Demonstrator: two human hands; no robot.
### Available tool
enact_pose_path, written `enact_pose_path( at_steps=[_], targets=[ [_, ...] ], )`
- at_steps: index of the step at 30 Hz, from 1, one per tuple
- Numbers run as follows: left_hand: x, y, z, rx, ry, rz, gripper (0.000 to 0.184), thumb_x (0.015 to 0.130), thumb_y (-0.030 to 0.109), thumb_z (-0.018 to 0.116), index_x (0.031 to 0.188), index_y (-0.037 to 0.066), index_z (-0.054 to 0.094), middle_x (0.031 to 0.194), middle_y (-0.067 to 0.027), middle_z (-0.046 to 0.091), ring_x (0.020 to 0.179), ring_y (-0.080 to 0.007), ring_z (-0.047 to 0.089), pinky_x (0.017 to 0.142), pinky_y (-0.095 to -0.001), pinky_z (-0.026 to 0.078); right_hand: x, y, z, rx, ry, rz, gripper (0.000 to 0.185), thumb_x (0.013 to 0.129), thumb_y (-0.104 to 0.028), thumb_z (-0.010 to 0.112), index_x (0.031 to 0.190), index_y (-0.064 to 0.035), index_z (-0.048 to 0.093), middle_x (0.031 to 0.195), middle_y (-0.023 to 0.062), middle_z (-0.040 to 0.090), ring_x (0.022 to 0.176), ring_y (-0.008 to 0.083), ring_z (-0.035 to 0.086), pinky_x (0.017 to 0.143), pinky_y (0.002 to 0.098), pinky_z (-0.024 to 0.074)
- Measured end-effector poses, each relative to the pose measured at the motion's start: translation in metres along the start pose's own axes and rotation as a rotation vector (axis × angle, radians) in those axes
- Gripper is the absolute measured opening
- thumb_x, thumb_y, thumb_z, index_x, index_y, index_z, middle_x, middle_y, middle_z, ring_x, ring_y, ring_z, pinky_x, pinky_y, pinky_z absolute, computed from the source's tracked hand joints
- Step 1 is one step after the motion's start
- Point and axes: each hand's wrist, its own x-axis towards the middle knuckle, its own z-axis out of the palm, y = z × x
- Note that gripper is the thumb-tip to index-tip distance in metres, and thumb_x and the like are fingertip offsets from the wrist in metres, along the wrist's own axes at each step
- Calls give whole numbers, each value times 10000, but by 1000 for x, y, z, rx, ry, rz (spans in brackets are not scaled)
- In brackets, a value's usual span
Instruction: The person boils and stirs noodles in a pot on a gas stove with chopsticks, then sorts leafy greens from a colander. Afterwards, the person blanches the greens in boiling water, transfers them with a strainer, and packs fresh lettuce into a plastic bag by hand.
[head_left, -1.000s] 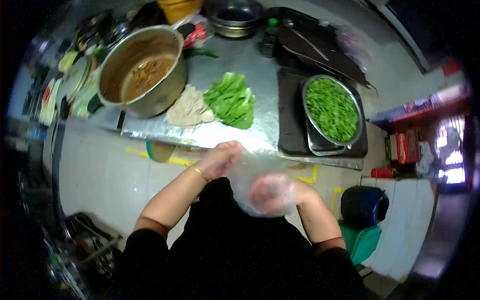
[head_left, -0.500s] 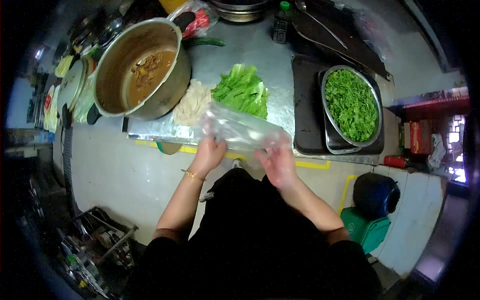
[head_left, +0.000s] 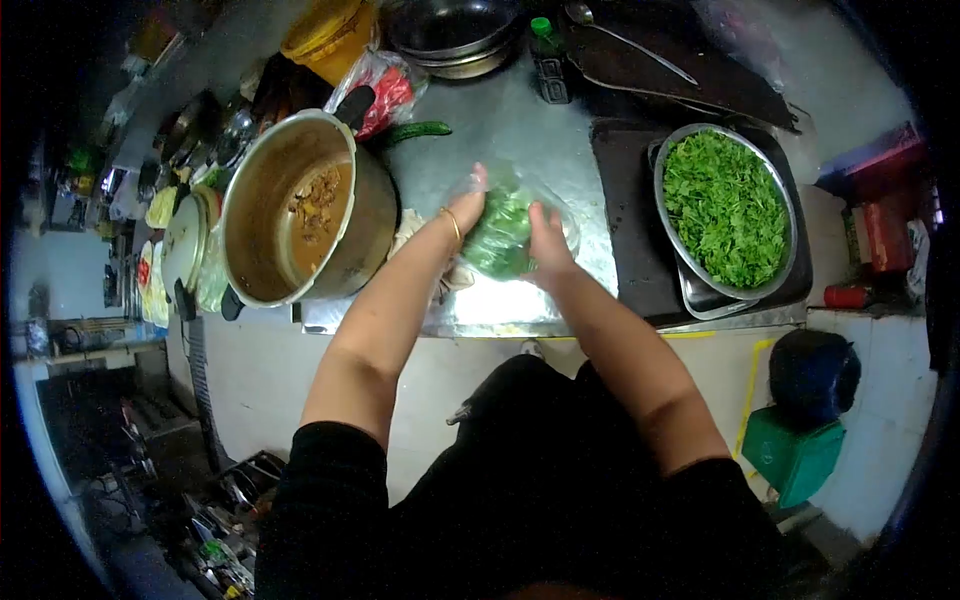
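Observation:
A clear plastic bag (head_left: 505, 262) lies over the bunch of green lettuce leaves (head_left: 508, 218) on the metal table. On the left side of the bunch, my left hand (head_left: 468, 208), with a gold bracelet at its wrist, grips the bag; some of its fingers are hidden by the plastic. My right hand (head_left: 547, 240) holds the bag from the right side, its fingers pointing away from me. Beside my left forearm a beige cloth (head_left: 408, 232) is partly covered. The lettuce shows blurred through the film.
A large pot (head_left: 375, 215) with brown liquid stands at left. At right, a metal bowl of chopped greens (head_left: 725, 205) rests on a dark tray (head_left: 625, 225). Farther back are a cucumber (head_left: 420, 130), a green-capped bottle (head_left: 550, 65), pans (head_left: 455, 35) and a ladle (head_left: 640, 45).
Both hands have moved forward from the table's front edge to the lettuce, carrying the plastic bag. The bag, held stretched in front of me before, now covers the leaves.

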Motion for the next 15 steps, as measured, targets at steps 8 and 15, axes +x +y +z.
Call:
enact_pose_path(
  at_steps=[8, 15],
  targets=[
    [-67, -5, 3, -497, -504, 131, 961, 723, 830, 148, 1299, 110, 417, 1238, -67, 525, 1149, -236, 479, 906, -477, 424, 12, -39, -33, -271, -485, -23, 515, 850, -281, 615, 1269, -69, 406, 1178, 114, 517, 1056, 241, 532, 876, 380, 456],
    [-117, -29, -6, 115, -575, 607, 286, 831, 339, 586, 810, 54, 601, 883, -66, 622, 841, -180, 569, 764, -301, 473, -73, -68, -39, -899, -813, -403, 33, 783, -11, 613, 783, -43, 604, 999, 49, 613, 1015, 149, 524, 898, 316, 404]
  ],
)
